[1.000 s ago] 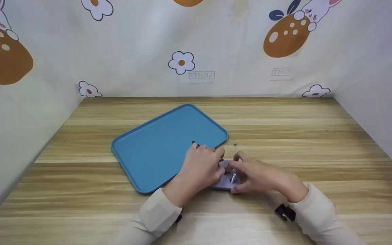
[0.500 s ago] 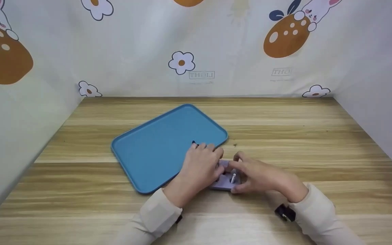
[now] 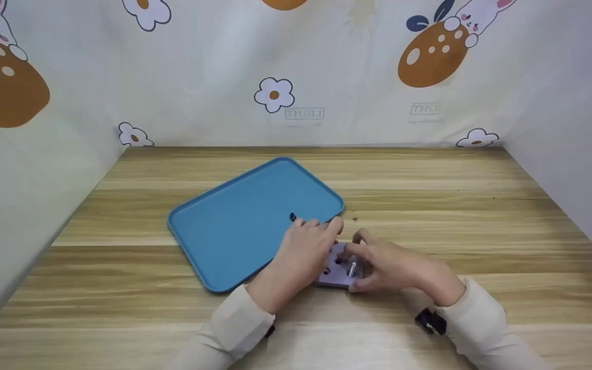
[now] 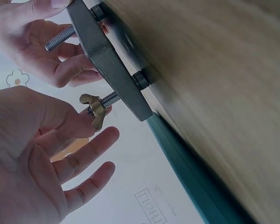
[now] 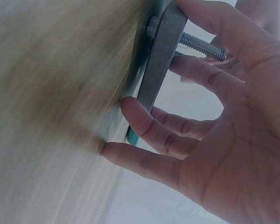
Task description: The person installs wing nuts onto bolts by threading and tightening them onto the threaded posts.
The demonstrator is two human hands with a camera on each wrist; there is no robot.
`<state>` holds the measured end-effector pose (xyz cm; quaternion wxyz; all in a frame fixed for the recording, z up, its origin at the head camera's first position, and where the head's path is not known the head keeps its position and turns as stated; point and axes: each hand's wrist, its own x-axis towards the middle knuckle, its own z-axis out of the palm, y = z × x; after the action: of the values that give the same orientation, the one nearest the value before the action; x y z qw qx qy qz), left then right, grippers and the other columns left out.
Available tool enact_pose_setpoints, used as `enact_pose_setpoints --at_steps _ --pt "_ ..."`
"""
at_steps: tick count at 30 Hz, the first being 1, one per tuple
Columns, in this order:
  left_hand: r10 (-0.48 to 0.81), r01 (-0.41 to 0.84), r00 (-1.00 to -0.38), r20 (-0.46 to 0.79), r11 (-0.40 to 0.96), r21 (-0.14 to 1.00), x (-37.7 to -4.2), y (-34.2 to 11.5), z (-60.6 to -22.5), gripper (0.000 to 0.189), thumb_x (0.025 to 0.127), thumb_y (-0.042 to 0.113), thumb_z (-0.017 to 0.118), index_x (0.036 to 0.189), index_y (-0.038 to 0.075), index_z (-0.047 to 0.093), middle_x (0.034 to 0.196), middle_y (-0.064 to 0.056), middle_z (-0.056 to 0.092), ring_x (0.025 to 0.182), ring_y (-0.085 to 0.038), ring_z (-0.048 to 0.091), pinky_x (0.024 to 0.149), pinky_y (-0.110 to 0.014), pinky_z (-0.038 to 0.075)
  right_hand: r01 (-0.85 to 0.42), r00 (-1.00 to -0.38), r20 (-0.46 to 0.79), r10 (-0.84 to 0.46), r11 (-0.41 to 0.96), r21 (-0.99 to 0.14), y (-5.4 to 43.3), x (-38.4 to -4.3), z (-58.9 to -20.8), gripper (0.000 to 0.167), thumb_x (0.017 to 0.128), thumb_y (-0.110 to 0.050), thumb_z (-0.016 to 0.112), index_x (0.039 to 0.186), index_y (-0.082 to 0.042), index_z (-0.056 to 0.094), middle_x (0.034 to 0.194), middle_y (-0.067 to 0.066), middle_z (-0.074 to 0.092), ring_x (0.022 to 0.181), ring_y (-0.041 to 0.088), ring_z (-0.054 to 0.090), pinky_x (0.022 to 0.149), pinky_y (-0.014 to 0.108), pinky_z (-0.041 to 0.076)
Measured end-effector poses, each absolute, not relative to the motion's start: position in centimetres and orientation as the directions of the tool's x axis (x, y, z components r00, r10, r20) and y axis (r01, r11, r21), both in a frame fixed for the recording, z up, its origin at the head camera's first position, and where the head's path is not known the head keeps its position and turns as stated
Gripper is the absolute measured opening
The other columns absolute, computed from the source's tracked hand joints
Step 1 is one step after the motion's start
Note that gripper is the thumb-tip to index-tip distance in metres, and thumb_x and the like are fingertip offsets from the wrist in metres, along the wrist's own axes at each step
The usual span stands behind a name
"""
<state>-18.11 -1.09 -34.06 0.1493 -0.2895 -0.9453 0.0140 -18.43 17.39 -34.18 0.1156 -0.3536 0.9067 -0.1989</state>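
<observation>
A grey metal plate (image 3: pixel 338 280) with several holes lies at the tray's near right edge in the head view. Threaded bolts stand up through it, one bare bolt (image 3: pixel 352 269) at its right side; their dark heads (image 4: pixel 141 80) show beneath it in the left wrist view. On another bolt sits a brass wing nut (image 4: pixel 98 112), pinched between thumb and index finger of my left hand (image 3: pixel 303 252), its other fingers extended. My right hand (image 3: pixel 391 264) grips the plate's right end, thumb on the near edge, with a finger over the top.
A blue tray (image 3: pixel 234 221) lies askew on the wooden table (image 3: pixel 455 205), left of the plate. On the tray, just beyond my left knuckles, is a small black item (image 3: pixel 292 217). A patterned curtain (image 3: pixel 198 67) encloses the back and sides.
My left fingers shift and turn at the wing nut, with the thumb drawn back so more of the plate's holes show. My right hand and the plate stay in place.
</observation>
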Motion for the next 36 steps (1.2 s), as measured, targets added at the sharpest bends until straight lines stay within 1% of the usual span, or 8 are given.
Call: enact_pose_setpoints --at_steps 4,7,9,14,18,25,31,36 --pt "0.548 0.538 -0.769 0.328 0.833 -0.131 -18.16 -1.16 -34.17 0.025 0.084 0.018 0.063 0.103 0.016 0.046 0.094 0.001 0.056 0.079 -0.019 0.052 0.066 -0.031 0.041 -0.608 -0.713 -0.052 -0.699 0.654 -0.45 17.41 -18.41 -34.24 0.041 0.074 -0.027 0.075 0.106 -0.009 0.056 0.108 0.011 0.043 0.077 0.014 0.049 0.063 0.023 0.042" --pt "0.534 0.528 -0.758 0.374 0.839 -0.129 -18.17 -1.19 -34.25 0.021 0.085 0.023 0.059 0.101 0.016 0.049 0.095 -0.002 0.05 0.08 -0.02 0.049 0.065 -0.032 0.041 -0.609 -0.712 -0.052 -0.701 0.652 -0.451 17.45 -18.41 -34.2 0.042 0.074 -0.027 0.075 0.107 -0.01 0.056 0.108 0.01 0.043 0.078 0.014 0.049 0.063 0.023 0.041" --pt "0.522 0.521 -0.759 0.39 0.846 -0.117 -18.12 -1.2 -34.3 0.019 0.085 0.028 0.058 0.098 0.016 0.05 0.09 -0.001 0.051 0.077 -0.02 0.049 0.064 -0.032 0.039 -0.609 -0.711 -0.054 -0.701 0.652 -0.451 17.49 -18.42 -34.16 0.043 0.075 -0.027 0.076 0.109 -0.01 0.056 0.108 0.01 0.043 0.079 0.015 0.049 0.064 0.024 0.041" --pt "0.495 0.496 -0.774 0.394 0.862 -0.106 -17.9 -1.18 -34.36 0.025 0.085 0.04 0.06 0.085 0.017 0.051 0.07 0.003 0.057 0.063 -0.019 0.055 0.06 -0.031 0.036 -0.613 -0.707 -0.054 -0.705 0.648 -0.452 17.52 -18.45 -34.12 0.046 0.075 -0.028 0.076 0.114 -0.013 0.056 0.108 0.01 0.044 0.08 0.016 0.049 0.065 0.025 0.041" --pt "0.474 0.469 -0.792 0.384 0.876 -0.113 -17.85 -1.1 -34.4 0.028 0.084 0.044 0.061 0.08 0.017 0.054 0.065 0.001 0.06 0.06 -0.021 0.058 0.058 -0.031 0.037 -0.604 -0.712 -0.063 -0.699 0.657 -0.451 17.49 -18.44 -34.1 0.046 0.075 -0.029 0.075 0.114 -0.014 0.055 0.109 0.01 0.044 0.08 0.015 0.049 0.065 0.025 0.042" --pt "0.451 0.441 -0.837 0.31 0.891 -0.106 -17.87 -0.99 -34.15 0.026 0.085 0.044 0.06 0.084 0.018 0.057 0.074 0.001 0.063 0.069 -0.021 0.06 0.063 -0.033 0.041 -0.593 -0.716 -0.076 -0.694 0.662 -0.459 17.46 -18.43 -34.08 0.046 0.075 -0.029 0.075 0.113 -0.012 0.055 0.11 0.01 0.043 0.08 0.015 0.05 0.064 0.024 0.043" --pt "0.451 0.449 -0.841 0.298 0.89 -0.081 -17.76 -1.02 -34.05 0.022 0.086 0.04 0.06 0.087 0.018 0.06 0.083 0.0 0.062 0.078 -0.021 0.06 0.07 -0.036 0.044 -0.603 -0.713 -0.07 -0.697 0.662 -0.445 17.49 -18.42 -34.09 0.046 0.076 -0.029 0.075 0.114 -0.012 0.055 0.11 0.011 0.042 0.078 0.015 0.048 0.064 0.025 0.041" --pt "0.479 0.477 -0.834 0.273 0.875 -0.079 -17.73 -0.95 -33.97 0.017 0.087 0.033 0.061 0.096 0.018 0.059 0.089 0.0 0.064 0.083 -0.022 0.061 0.071 -0.036 0.045 -0.606 -0.714 -0.069 -0.697 0.664 -0.439 17.52 -18.41 -34.09 0.046 0.076 -0.03 0.075 0.114 -0.011 0.056 0.108 0.011 0.042 0.079 0.015 0.048 0.065 0.025 0.041"
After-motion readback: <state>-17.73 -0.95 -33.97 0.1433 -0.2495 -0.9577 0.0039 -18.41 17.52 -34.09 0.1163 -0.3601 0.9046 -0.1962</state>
